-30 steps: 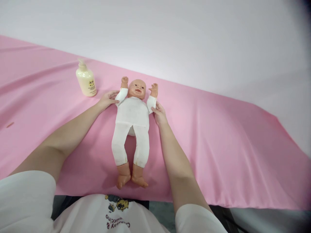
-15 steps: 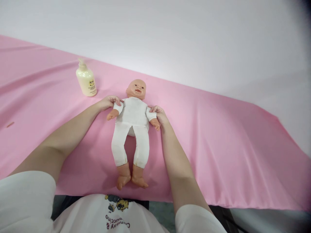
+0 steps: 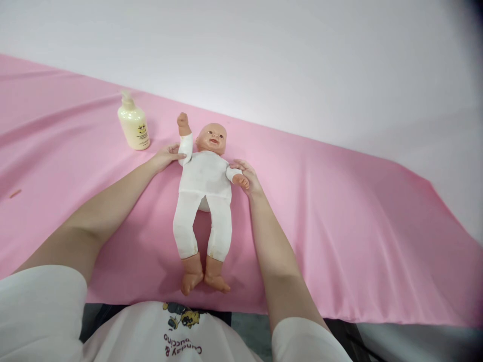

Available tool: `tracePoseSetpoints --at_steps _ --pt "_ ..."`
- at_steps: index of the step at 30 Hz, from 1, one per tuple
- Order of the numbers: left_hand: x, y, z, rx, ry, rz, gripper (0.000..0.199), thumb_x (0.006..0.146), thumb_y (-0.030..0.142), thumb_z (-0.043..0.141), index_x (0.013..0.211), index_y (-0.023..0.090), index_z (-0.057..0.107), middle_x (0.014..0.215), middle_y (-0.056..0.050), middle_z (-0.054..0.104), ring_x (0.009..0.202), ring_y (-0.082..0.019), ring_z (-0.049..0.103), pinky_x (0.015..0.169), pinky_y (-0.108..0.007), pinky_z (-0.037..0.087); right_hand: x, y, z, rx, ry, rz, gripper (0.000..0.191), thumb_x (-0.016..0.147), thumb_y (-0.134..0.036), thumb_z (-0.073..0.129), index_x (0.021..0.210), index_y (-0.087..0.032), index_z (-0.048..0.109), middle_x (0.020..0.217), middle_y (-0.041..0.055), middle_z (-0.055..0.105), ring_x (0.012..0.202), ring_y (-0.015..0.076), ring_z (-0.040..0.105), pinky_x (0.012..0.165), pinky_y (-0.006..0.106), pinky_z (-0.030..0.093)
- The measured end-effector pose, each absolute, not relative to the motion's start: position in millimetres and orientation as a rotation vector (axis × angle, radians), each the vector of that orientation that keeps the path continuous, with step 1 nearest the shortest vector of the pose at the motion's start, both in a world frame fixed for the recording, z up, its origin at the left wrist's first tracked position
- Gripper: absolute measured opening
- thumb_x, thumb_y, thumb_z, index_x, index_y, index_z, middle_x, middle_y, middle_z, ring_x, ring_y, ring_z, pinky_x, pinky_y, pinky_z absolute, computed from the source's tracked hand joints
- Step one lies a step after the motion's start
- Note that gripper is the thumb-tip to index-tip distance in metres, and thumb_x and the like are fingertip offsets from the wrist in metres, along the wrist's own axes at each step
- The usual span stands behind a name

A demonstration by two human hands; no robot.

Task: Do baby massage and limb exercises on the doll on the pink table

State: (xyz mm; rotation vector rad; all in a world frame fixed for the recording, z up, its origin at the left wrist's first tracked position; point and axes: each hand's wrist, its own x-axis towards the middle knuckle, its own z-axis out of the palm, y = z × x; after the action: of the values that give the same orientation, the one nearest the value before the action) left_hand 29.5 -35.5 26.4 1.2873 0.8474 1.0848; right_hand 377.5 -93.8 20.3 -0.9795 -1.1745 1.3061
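Note:
A baby doll (image 3: 206, 173) in white cloth lies face up, its feet towards me. Its arm on the left side of the view points up beside the head, and my left hand (image 3: 169, 155) is closed round the upper part of that arm. The doll's other arm (image 3: 234, 174) is bent out to the right, lower than the first. Against it rests my right hand (image 3: 245, 173), with fingers stretched and somewhat apart behind the sleeve.
Pink cloth (image 3: 339, 226) with soft folds covers the table. A cream pump bottle (image 3: 136, 125) stands left of the doll's head. At the far left lies a small orange-brown strip (image 3: 15, 193). Behind the cloth is a white surface (image 3: 264, 60).
The doll's left-side arm has swung from pointing down to pointing up beside the head. Its right-side forearm has risen a little, and my right fingers have loosened from the sleeve.

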Motion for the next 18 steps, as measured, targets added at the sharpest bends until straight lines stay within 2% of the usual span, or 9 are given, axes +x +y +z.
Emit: tracePoseSetpoints --at_steps 2,4,7,10,18 --pt "31.1 -37.2 28.6 1.306 0.87 1.085 0.067 0.065 0.048 0.089 0.116 0.01 0.072 0.115 -0.019 0.077 0.115 -0.036 0.072 0.108 -0.053 0.053 377.3 -93.6 19.4 -0.976 -1.189 1.312 0.051 0.06 -0.038 0.077 0.109 -0.028 0.068 0.104 0.0048 0.079 0.111 0.0272 0.071 0.106 0.043 0.054" --pt "32.8 -39.5 30.3 1.354 0.894 1.101 0.071 0.072 0.052 0.083 0.127 0.01 0.069 0.123 -0.019 0.075 0.119 -0.035 0.069 0.108 -0.051 0.053 376.9 -93.9 19.2 -0.976 -1.205 1.321 0.05 0.06 -0.039 0.078 0.107 -0.029 0.068 0.106 0.0043 0.078 0.11 0.0263 0.072 0.106 0.042 0.054" --pt "34.3 -42.2 30.8 1.456 0.978 1.169 0.089 0.077 0.046 0.08 0.155 0.016 0.049 0.13 -0.016 0.072 0.12 -0.033 0.068 0.104 -0.049 0.055 375.8 -94.8 20.3 -0.955 -1.213 1.346 0.048 0.059 -0.034 0.078 0.106 -0.029 0.07 0.109 0.003 0.079 0.112 0.025 0.071 0.106 0.04 0.054" --pt "33.0 -43.0 29.8 1.561 1.109 1.187 0.097 0.079 0.041 0.078 0.164 0.02 0.035 0.126 -0.012 0.073 0.116 -0.031 0.068 0.099 -0.047 0.056 375.0 -94.6 21.5 -0.922 -1.274 1.358 0.046 0.058 -0.028 0.077 0.104 -0.028 0.074 0.114 0.0029 0.079 0.118 0.0249 0.069 0.109 0.039 0.052" --pt "29.3 -41.6 29.1 1.696 1.186 1.177 0.088 0.082 0.05 0.071 0.159 0.017 0.045 0.125 -0.01 0.072 0.103 -0.027 0.067 0.095 -0.04 0.053 376.7 -98.2 27.4 -0.951 -1.421 1.421 0.05 0.062 -0.029 0.084 0.111 -0.027 0.076 0.127 0.0036 0.077 0.124 0.0272 0.067 0.115 0.043 0.048"
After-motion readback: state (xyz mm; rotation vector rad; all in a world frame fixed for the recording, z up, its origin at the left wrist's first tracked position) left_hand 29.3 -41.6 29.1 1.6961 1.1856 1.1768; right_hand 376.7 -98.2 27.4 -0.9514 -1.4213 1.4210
